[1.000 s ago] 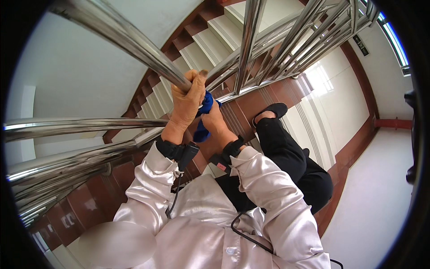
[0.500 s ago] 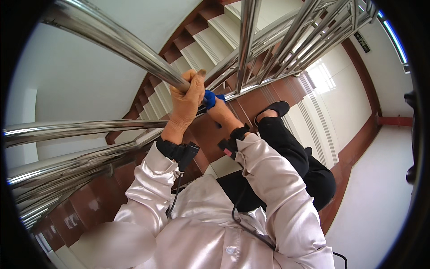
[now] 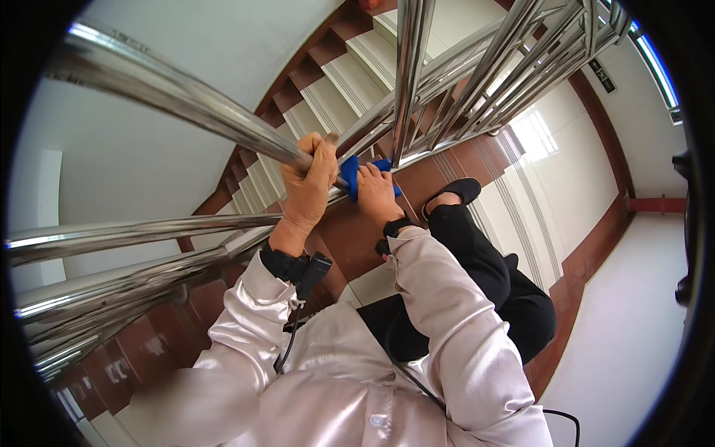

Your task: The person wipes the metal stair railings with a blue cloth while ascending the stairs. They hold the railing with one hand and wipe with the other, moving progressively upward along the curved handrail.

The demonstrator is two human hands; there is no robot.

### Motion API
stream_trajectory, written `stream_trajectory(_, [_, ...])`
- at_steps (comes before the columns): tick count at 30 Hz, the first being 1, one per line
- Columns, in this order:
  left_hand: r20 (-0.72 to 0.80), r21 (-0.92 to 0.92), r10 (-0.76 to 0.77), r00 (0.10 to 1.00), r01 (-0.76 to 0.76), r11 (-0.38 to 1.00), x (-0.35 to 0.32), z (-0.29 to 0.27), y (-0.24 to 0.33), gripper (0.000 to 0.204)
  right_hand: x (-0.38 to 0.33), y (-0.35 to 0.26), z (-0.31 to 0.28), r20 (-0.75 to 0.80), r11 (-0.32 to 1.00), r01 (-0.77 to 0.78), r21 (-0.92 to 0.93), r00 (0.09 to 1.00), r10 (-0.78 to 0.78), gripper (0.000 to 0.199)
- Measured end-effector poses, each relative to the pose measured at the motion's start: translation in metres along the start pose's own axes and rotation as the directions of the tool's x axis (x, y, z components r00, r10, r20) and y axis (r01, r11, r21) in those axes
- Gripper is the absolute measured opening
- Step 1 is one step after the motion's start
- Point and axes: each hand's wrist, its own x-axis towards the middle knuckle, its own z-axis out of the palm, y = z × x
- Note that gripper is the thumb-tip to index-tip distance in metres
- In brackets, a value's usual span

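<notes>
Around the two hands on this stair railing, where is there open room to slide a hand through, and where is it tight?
Open: the wide gap under the top rail, above the lower rail, beside the left hand. Crowded: right of the right hand and its blue cloth, where the upright bars bunch closely.

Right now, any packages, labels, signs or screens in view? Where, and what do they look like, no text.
Sign: on the pale wall at upper right, beyond the steel railing bars; a small dark rectangle with light markings, seen tilted.
Packages, labels, screens: none visible.
</notes>
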Motion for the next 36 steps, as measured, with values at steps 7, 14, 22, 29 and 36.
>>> stream_trajectory(7, [-0.003, 0.002, 0.026, 1.0, -0.026, 1.0, -0.004, -0.001, -0.005, 0.039, 0.005, 0.003, 0.016, -0.024, 0.973, -0.221, -0.061, 0.975, 0.22, 0.03])
stream_trajectory(14, [0.041, 0.0, 0.052, 0.998, -0.052, 0.999, -0.001, 0.007, -0.003, 0.038, -0.007, -0.011, 0.008, 0.065, 0.762, -0.11, 0.638, 0.994, 0.09, 0.049])
stream_trajectory(22, [-0.055, 0.166, 0.129, 0.99, -0.119, 0.979, -0.011, 0.0, -0.006, 0.023, -0.009, -0.07, -0.109, 0.285, 0.01, -0.296, 0.955, 0.927, 0.245, 0.04])
stream_trajectory(29, [0.078, 0.421, 0.156, 0.985, -0.174, 0.89, -0.031, -0.019, -0.003, 0.078, -0.008, -0.087, -0.169, 0.043, 0.021, -0.048, 0.999, 0.983, 0.178, 0.039])
stream_trajectory(36, [0.161, 0.635, 0.055, 0.985, -0.146, 0.759, -0.05, -0.021, 0.011, 0.1, -0.003, -0.049, -0.07, 0.077, 0.424, -0.129, 0.896, 0.987, 0.139, 0.042])
